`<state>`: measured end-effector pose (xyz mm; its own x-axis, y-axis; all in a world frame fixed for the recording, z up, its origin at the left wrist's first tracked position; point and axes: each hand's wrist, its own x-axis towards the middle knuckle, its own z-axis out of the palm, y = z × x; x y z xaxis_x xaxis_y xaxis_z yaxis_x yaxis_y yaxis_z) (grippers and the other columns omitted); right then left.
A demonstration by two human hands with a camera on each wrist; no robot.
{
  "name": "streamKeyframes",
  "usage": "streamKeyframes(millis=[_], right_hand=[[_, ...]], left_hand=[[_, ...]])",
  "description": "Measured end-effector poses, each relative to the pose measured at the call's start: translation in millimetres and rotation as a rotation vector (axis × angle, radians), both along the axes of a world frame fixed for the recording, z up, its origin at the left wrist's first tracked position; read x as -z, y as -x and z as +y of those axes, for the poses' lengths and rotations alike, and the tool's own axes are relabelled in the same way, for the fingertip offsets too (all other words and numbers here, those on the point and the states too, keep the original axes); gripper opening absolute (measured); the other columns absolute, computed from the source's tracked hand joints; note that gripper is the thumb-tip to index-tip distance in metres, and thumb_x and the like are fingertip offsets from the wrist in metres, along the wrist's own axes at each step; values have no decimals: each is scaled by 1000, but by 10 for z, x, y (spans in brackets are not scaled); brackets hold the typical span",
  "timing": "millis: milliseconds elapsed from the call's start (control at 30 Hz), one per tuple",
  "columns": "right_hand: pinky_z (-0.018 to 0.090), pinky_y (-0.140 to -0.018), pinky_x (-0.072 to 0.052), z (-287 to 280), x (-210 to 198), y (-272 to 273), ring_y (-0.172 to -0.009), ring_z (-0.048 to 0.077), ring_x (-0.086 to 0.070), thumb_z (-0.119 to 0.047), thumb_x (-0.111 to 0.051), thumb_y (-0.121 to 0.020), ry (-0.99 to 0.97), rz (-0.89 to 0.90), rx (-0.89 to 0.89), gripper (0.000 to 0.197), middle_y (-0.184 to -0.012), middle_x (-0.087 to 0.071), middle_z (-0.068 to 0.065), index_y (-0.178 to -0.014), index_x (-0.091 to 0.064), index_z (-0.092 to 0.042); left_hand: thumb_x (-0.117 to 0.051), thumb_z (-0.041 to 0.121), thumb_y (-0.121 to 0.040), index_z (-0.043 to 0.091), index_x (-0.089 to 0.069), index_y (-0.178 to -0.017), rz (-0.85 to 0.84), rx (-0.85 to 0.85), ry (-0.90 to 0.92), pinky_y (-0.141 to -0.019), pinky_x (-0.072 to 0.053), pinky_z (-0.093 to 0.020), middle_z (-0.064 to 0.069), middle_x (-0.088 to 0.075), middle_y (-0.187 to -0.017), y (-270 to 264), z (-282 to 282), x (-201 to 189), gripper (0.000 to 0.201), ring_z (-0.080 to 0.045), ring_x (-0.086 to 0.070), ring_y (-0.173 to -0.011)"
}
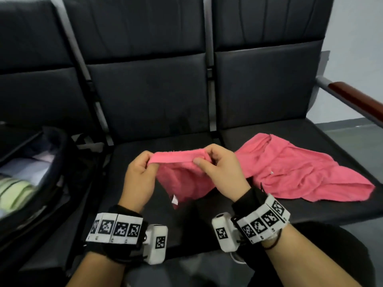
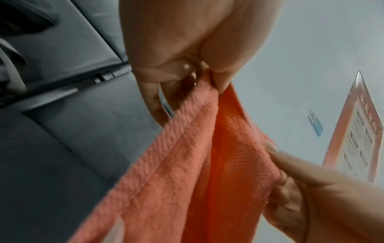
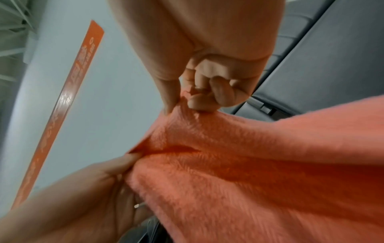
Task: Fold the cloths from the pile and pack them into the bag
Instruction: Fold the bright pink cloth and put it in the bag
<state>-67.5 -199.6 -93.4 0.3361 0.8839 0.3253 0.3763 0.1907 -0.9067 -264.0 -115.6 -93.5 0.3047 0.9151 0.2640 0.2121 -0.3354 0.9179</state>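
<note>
A pink cloth hangs above the middle seat, held by its top edge. My left hand pinches the left end of that edge, and my right hand pinches the right end. In the left wrist view, the left hand nips the cloth between thumb and fingers. In the right wrist view, the right hand grips the cloth the same way. More pink cloth lies crumpled on the right seat. The open dark bag sits at the left, with folded light cloths inside.
A row of black padded seats runs across the view, with metal dividers between them. A wooden armrest sticks out at the far right. A white tag hangs at the held cloth's lower edge.
</note>
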Motion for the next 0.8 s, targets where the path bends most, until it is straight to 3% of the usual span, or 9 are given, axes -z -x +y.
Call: streamKeyframes(millis=[67, 167, 267, 367, 433, 500, 567, 633, 800], right_hand=[[31, -61, -40, 19, 23, 187, -62, 5, -44, -18, -73, -87, 9, -18, -38, 32, -60, -50, -2, -67, -48, -13], [19, -55, -34, 77, 23, 475, -54, 0, -38, -25, -71, -88, -11, -70, -77, 38, -52, -46, -11, -60, -47, -19], [19, -53, -33, 172, 28, 723, -52, 0, -37, -29, -68, -90, -18, -18, -117, 42, -50, -44, -10, -59, -51, -6], [22, -53, -33, 237, 118, 934, -51, 3, -38, -28, -70, -91, 36, -5, -165, 44, -50, -43, -6, -59, -53, -2], [24, -53, -32, 248, 206, 1034, -51, 4, -38, -24, -72, -89, 83, 7, -197, 42, -50, -42, -5, -59, -54, -1], [23, -52, -32, 246, 298, 1105, -51, 5, -37, -23, -75, -87, 123, 23, -222, 43, -51, -42, -6, -57, -53, -2], [19, -49, -31, 222, 355, 1151, -48, 3, -37, -24, -75, -87, 165, 34, -236, 42, -48, -42, -12, -55, -53, -7], [18, -48, -29, 194, 382, 1180, -47, 1, -36, -22, -74, -88, 196, 26, -263, 40, -47, -41, -13, -55, -55, -10], [24, -53, -31, 160, 351, 1147, -52, 1, -38, -21, -67, -94, 234, -42, -302, 38, -51, -42, -14, -58, -53, -20]], left_hand=[[-58, 17, -95, 11, -61, -77, -17, -35, 1, -64, -43, -25, 2, -60, -69, 238, 0, -19, 19, -5, -51, -67], [-55, 26, -91, 8, -59, -78, -32, -84, 10, -55, -43, -23, -6, -55, -63, 567, 21, -10, 23, -7, -51, -58], [-56, 19, -93, 10, -58, -74, 26, -128, 114, -44, -41, -24, 0, -51, -54, 875, 72, 116, 21, -14, -49, -46], [-57, 9, -95, 8, -63, -75, 196, -134, 205, -64, -54, -38, -4, -65, -65, 1078, 51, 296, 21, -20, -59, -62], [-64, 11, -92, 11, -68, -93, 247, -113, 237, -85, -53, -45, -7, -70, -87, 1128, -27, 339, 4, -21, -64, -80], [-73, 10, -86, 20, -63, -116, 246, -21, 238, -95, -52, -40, -2, -65, -107, 1119, -120, 327, 33, -16, -64, -97], [-77, 9, -83, 28, -59, -125, 227, 134, 236, -97, -52, -36, 5, -64, -116, 1056, -199, 258, 50, -9, -64, -107], [-76, 5, -81, 25, -63, -123, 199, 245, 226, -97, -53, -40, 7, -69, -115, 978, -254, 191, 48, -10, -66, -107], [-71, -5, -81, 11, -69, -102, 160, 244, 172, -89, -53, -49, -14, -70, -97, 906, -313, 149, 26, -30, -67, -92]])
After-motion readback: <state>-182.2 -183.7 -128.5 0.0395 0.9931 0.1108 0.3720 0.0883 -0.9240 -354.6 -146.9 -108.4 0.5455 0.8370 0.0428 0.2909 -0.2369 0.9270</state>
